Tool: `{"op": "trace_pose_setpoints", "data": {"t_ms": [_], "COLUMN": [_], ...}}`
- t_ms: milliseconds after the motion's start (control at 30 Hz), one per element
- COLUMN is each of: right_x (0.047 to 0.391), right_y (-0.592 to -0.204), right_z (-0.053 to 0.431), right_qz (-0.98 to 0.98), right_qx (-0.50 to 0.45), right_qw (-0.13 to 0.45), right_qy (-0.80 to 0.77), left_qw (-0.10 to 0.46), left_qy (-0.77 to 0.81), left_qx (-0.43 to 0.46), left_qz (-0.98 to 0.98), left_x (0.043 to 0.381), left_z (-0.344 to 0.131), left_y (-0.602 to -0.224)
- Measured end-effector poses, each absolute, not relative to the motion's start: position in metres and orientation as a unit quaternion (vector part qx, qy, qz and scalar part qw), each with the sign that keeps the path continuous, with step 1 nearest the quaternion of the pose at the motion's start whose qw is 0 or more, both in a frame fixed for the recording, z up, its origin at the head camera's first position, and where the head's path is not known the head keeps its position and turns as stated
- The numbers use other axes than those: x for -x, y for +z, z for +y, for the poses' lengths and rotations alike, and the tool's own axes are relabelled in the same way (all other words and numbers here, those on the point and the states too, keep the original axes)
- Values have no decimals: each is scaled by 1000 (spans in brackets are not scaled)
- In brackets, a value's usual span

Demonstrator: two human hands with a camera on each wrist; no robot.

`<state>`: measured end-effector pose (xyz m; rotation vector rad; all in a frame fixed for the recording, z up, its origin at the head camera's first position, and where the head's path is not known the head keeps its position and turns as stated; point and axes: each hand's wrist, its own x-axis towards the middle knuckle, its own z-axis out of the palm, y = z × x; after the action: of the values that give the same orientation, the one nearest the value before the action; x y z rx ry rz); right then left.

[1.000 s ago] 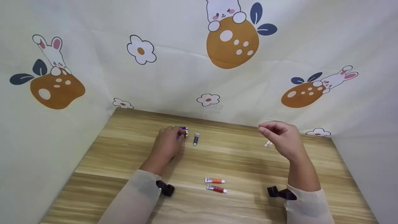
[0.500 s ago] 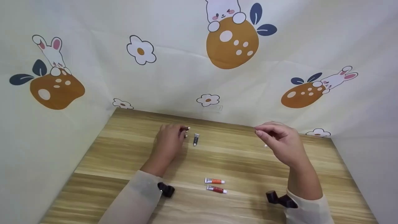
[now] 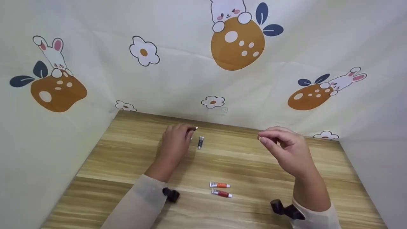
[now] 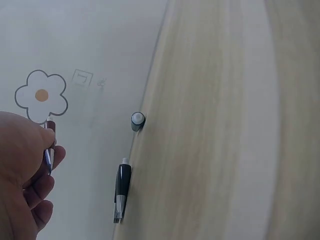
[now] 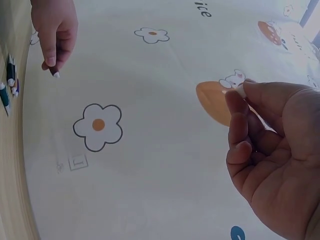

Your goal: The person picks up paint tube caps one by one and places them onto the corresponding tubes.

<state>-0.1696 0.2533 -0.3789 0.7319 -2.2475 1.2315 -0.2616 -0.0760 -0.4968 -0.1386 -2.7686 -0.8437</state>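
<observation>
Between thumb and fingers, my left hand (image 3: 174,144) pinches a dark brown paint tube (image 3: 193,128) with a white cap, raised above the table. The tube (image 4: 51,132) also shows in the left wrist view. My right hand (image 3: 289,151) is held up on the right; its thumb and forefinger pinch a small white piece (image 5: 241,91), mostly hidden by the fingers. A dark paint tube (image 3: 200,142) lies just right of my left hand. Several more tubes lie partly hidden beside that hand; the right wrist view shows a dark green tube (image 5: 4,98) and a purple one (image 5: 16,88).
An orange paint tube (image 3: 219,184) and a red one (image 3: 221,193) lie side by side on the wooden table (image 3: 248,165), nearer the front. A printed cloth (image 3: 178,79) hangs behind and on both sides.
My left hand has picked the brown tube out from the group and lifted it slightly. My right hand has shifted a little left, and white bits on the table below it are now hidden.
</observation>
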Motion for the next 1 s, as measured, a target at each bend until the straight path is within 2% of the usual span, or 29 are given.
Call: {"op": "trace_pose_setpoints", "data": {"t_ms": [233, 700, 1000], "right_x": [164, 147, 145], "right_y": [-374, -368, -367], "right_z": [253, 238, 234], "right_qz": [-814, -738, -691], "right_qx": [-274, -331, -352], "right_qw": [239, 286, 303], "right_qy": [453, 514, 555], "left_qw": [132, 190, 258], "left_qy": [-293, -296, -312], "left_qx": [70, 121, 181], "left_qz": [-944, -928, -897], "left_x": [256, 237, 213], "left_z": [-70, -58, -48], "left_y": [-485, -461, -441]}}
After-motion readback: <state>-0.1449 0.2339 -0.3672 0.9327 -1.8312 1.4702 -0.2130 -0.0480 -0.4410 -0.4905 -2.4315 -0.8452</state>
